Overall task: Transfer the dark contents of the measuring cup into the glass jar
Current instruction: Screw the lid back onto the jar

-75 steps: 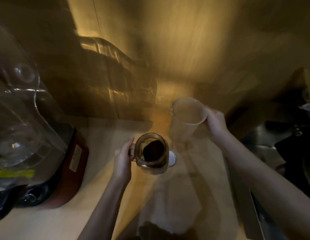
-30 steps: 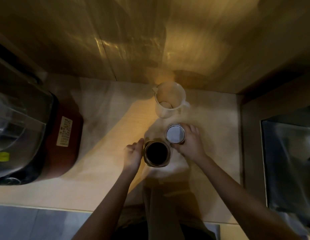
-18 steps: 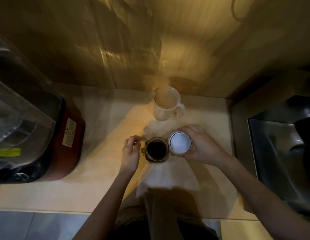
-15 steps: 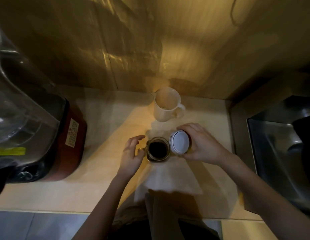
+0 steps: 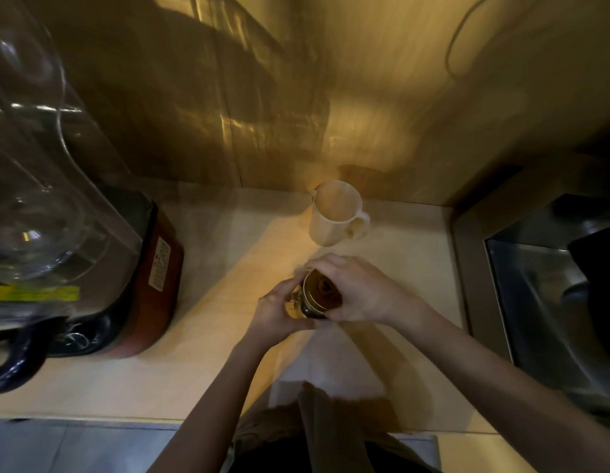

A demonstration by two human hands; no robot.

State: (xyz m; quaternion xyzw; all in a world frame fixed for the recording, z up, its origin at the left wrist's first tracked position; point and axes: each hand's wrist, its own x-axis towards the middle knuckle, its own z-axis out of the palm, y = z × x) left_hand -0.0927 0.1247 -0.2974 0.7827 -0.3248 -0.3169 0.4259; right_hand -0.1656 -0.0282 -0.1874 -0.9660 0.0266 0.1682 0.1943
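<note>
Now two hands [image 5: 358, 291], one jar [image 5: 314, 302], one cup [image 5: 334, 216]

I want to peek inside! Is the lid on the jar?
Yes, on. The lid covers the glass jar, right hand over it, left hand holding. Screwed tight? Cannot tell.

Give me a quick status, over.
Left hand steadying glass jar. Right hand pressing lid on top. Measuring cup parked behind, apart. Nothing blocking.

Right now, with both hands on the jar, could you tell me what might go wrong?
1. The left hand and right hand hold the glass jar with its lid tilted; it could seat crooked and leak.
2. The measuring cup stands close behind the right hand; an elbow could tip it.
</note>
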